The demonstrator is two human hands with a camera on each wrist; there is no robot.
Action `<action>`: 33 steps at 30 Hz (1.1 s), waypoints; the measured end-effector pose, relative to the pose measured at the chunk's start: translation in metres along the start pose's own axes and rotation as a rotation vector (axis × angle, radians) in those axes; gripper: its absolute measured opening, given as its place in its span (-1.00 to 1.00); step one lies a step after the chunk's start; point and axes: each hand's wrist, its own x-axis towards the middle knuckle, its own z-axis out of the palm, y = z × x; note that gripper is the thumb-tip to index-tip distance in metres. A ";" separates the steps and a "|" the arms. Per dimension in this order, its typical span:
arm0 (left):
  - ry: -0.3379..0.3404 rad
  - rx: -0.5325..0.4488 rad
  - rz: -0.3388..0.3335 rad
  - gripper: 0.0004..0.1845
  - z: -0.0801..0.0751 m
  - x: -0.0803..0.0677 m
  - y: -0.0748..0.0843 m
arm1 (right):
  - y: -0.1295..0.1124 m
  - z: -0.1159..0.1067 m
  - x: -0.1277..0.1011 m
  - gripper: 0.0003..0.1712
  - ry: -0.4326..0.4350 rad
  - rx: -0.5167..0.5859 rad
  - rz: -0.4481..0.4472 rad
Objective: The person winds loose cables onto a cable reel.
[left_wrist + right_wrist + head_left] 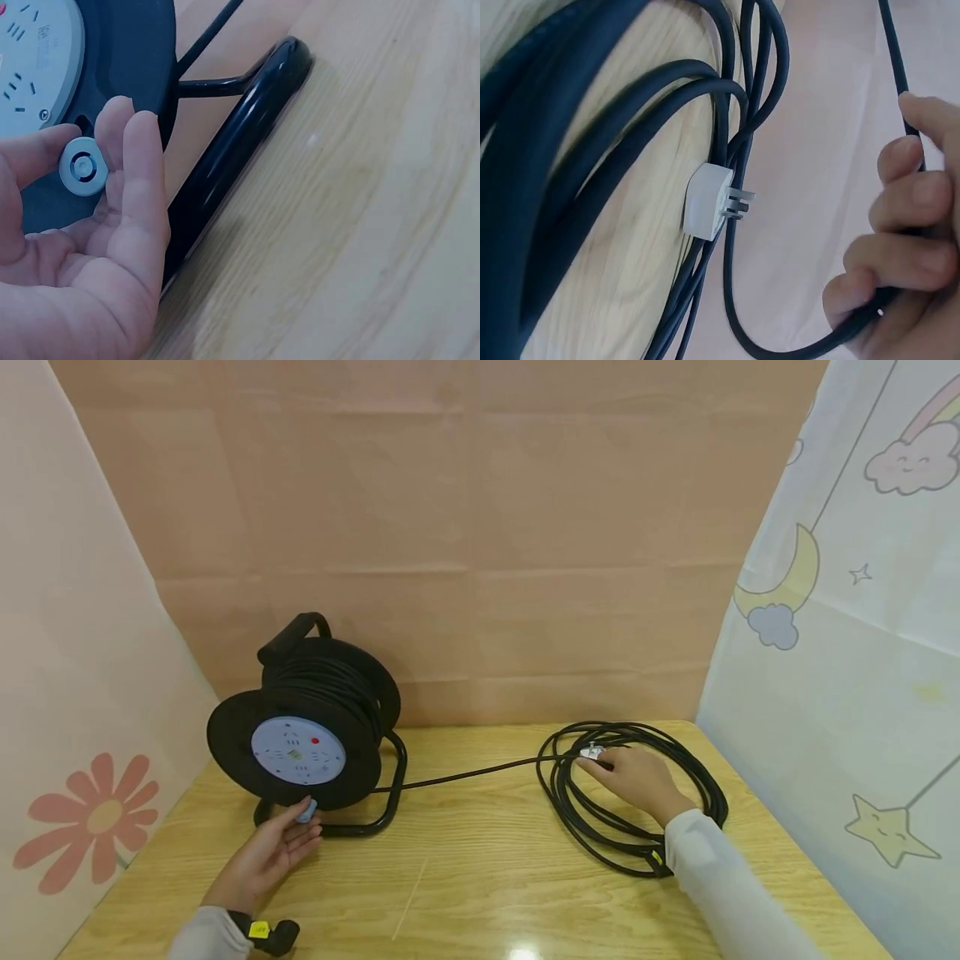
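Observation:
On the left of the table in the head view stands a black cable reel (225, 739) with a pale round socket panel (298, 750). My left hand (273, 853) holds the reel's light blue crank knob (84, 166) between thumb and fingers, low on the drum. A black cable (465, 774) runs from the reel to the right. My right hand (637, 778) grips this cable, its fingers curled round it in the right wrist view. Beside that hand, a white plug (707, 202) with metal pins rests against the loose coil of cable (716, 797).
The reel stands on a black tube frame (401, 768) and has a carrying handle (288, 639) on top. Under everything lies a wood-grain table (450, 877). A brown backdrop (465, 543) rises behind, with patterned sheets (847, 652) at both sides.

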 end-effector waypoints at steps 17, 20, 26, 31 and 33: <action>0.015 -0.160 0.045 -0.74 -0.018 -0.011 0.010 | -0.013 0.009 0.008 -0.51 -0.023 0.154 -0.100; -0.008 -0.183 0.070 -0.72 -0.022 -0.012 0.012 | -0.015 0.012 0.010 -0.52 -0.048 0.140 -0.104; 0.004 -0.263 0.098 -0.74 -0.026 -0.013 0.014 | -0.019 0.015 0.011 -0.56 -0.070 0.127 -0.124; 0.111 -0.318 0.067 -0.80 -0.023 -0.017 0.018 | -0.023 0.018 0.010 -0.69 -0.048 0.141 -0.194; 0.130 -0.333 0.064 -0.81 -0.023 -0.018 0.020 | -0.023 0.020 0.010 -0.71 -0.051 0.167 -0.221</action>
